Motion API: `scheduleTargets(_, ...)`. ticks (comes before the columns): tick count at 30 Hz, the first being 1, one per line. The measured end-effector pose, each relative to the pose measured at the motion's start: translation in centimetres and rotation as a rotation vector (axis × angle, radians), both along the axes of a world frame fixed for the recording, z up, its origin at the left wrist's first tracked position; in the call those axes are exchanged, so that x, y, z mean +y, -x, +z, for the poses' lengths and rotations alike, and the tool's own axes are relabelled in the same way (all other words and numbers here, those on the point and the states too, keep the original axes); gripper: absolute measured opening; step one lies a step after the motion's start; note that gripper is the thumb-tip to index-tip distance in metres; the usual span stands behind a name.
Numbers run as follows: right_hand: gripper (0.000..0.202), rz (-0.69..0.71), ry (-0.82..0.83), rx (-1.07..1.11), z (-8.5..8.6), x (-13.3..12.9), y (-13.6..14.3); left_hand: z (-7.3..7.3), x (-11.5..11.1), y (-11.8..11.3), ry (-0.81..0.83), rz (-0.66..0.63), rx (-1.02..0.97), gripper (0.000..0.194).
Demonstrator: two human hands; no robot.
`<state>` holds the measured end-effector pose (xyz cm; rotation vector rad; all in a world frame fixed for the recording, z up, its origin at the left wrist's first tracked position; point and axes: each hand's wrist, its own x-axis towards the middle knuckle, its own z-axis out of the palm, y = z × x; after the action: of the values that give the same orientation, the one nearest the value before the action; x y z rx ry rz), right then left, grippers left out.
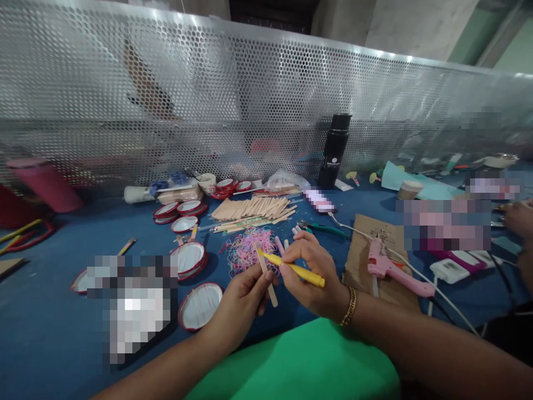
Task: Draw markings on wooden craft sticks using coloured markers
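My left hand (pixel 246 290) is closed on a flat wooden craft stick (pixel 272 295), holding it tilted above the table. A yellow marker (pixel 307 274) is gripped in my right hand (pixel 314 272), its tip at the upper part of the stick, where the wood looks yellow. Just behind both hands lies a pile of small pastel rubber bands (pixel 245 248). Beyond it, many wooden craft sticks (pixel 250 208) are heaped together. Jar lids with red rims (pixel 200 305) lie to the left of my left hand, some of them stacked.
A pink glue gun (pixel 393 269) rests on cardboard (pixel 353 261) at right, its cable trailing across. Green-handled pliers (pixel 328 229) lie near my right hand. A black bottle (pixel 334 153) stands before the perforated metal screen (pixel 266 100). Another person's hand (pixel 518 216) shows at far right.
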<state>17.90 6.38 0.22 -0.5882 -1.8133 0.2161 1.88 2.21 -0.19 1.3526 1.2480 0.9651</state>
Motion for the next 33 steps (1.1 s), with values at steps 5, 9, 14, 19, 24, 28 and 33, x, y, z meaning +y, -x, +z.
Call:
scheduleTargets(5,0.011,0.022,0.017,0.033,0.08,0.14,-0.02,-0.28,0.01,0.11,0.017,0.005,-0.013,0.032)
scheduleTargets(9,0.013,0.014,0.022,0.038,0.09,0.2,-0.03,-0.22,0.03,0.07,0.029,0.005,-0.015,0.033)
scheduleTargets(14,0.012,0.023,0.038,0.01,-0.02,0.38,-0.1,-0.28,0.01,0.03,0.028,0.001,-0.003,0.033)
scheduleTargets(19,0.013,0.025,0.05,-0.012,-0.15,0.54,-0.1,-0.35,0.0,0.16,0.027,-0.023,0.006,0.033)
scheduleTargets(24,0.01,0.047,0.084,-0.028,-0.09,0.63,-0.1,-0.17,-0.05,0.07,0.029,-0.015,0.011,0.035)
scheduleTargets(28,0.009,0.058,0.084,-0.044,-0.15,0.74,-0.12,-0.06,-0.17,-0.01,0.044,-0.012,0.005,0.037)
scheduleTargets(33,0.01,0.05,0.077,-0.062,-0.21,0.76,-0.17,-0.14,-0.23,0.04,0.052,-0.02,0.018,0.036)
